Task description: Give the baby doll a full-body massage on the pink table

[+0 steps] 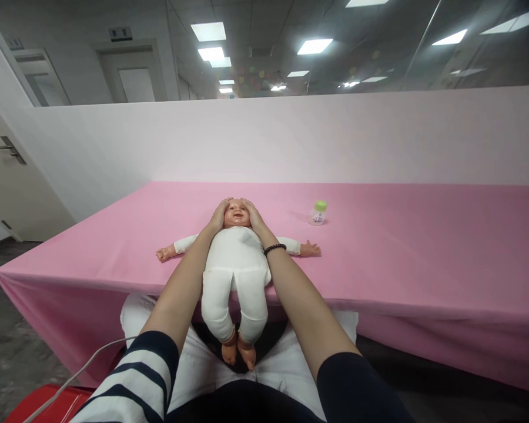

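Observation:
A baby doll (237, 249) in a white outfit lies on its back on the pink-covered table (405, 247), its arms spread and its legs hanging over the front edge. My left hand (219, 216) rests against the doll's head on the left side, and my right hand (254, 217) against the right side. The fingers of both hands lie flat, curving over the top of the head, with the doll's face showing between them. A dark beaded bracelet circles my right wrist.
A small clear bottle (317, 216) with a green cap stands on the table, right of the doll's head. Behind the table is a white wall (291, 141) with glass above. A red object (48, 405) and a pale cable are at the lower left.

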Tool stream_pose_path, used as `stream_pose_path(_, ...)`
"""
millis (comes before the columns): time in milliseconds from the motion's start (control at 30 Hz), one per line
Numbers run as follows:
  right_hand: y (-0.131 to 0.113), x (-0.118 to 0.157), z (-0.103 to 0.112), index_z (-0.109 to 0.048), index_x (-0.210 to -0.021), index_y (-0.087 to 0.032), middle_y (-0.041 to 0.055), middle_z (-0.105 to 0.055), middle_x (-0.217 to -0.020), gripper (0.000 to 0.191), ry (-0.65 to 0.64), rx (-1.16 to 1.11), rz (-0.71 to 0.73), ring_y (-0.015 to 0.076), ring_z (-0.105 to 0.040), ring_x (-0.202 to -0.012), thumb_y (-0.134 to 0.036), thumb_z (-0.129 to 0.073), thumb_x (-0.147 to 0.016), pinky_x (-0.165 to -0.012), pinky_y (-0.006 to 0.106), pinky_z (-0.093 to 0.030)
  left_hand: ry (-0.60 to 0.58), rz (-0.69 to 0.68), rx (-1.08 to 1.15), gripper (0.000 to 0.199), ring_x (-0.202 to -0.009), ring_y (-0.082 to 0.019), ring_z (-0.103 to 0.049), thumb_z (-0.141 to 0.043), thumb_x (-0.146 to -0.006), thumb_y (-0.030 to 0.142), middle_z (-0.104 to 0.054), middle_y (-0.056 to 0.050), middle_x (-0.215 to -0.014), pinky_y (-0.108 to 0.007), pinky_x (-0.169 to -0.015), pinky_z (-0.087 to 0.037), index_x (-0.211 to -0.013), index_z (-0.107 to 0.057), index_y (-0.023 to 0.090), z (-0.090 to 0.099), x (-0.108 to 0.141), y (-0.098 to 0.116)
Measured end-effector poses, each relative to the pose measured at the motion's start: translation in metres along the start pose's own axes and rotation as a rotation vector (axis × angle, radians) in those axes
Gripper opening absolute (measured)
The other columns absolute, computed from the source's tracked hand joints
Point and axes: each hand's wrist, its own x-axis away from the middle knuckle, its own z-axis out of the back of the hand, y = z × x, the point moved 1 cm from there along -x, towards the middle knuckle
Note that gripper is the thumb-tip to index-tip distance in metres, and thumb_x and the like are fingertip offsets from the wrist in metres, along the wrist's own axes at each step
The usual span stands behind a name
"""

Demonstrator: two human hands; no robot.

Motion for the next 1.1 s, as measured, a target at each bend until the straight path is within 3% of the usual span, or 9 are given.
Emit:
stream_pose_path(100, 0.001, -0.006, 0.005, -0.068, -0.11, -0.022, 0.0031, -0.065, -0.136, 0.034, 0.012, 0.073, 0.033, 0.0184, -0.054, -0.133, -0.038, -0.066, -0.081, -0.119, 0.033, -0.036, -0.002, -0.054, -0.055, 0.039, -0.133, -0.026, -0.054, -0.053, -0.083, 0.038, -0.064, -0.007, -0.134, -0.037, -0.116, -0.039, -0.116, -0.065, 0.02, 0.003, -0.005, -0.006)
stream_pose_path(233, 0.002, -0.01, 0.007, -0.067, -0.118, -0.021, 0.0052, -0.06, -0.143, 0.038, 0.025, 0.17, 0.052, 0.0188, -0.052, -0.136, -0.038, -0.061, -0.085, -0.12, 0.034, -0.034, -0.009, -0.09, -0.132, 0.045, -0.133, -0.026, -0.054, -0.054, -0.084, 0.04, -0.063, -0.008, -0.137, -0.038, -0.116, -0.04, -0.123, -0.065, 0.021, 0.005, -0.007, -0.012)
stream_pose_path(667, -0.001, 0.002, 0.011, -0.064, -0.134, -0.022, 0.005, -0.057, -0.148, 0.055, 0.058, 0.395, 0.082, 0.0225, -0.05, -0.14, -0.051, -0.061, -0.087, -0.121, 0.036, -0.034, 0.006, -0.172, -0.4, 0.049, -0.138, -0.026, -0.05, -0.045, -0.094, 0.037, -0.06, -0.011, -0.142, -0.04, -0.12, -0.033, -0.135, -0.062, 0.017, 0.009, -0.003, -0.007)
stream_pose_path(1100, -0.004, 0.026, 0.023, -0.053, -0.147, -0.018, 0.0082, -0.049, -0.155, 0.073, 0.057, 0.558, 0.122, 0.0238, -0.042, -0.147, -0.067, -0.045, -0.093, -0.124, 0.038, -0.027, -0.033, -0.266, -0.64, 0.052, -0.143, -0.022, -0.044, -0.034, -0.103, 0.044, -0.054, -0.01, -0.149, -0.043, -0.125, -0.028, -0.148, -0.051, 0.023, 0.028, 0.017, -0.014)
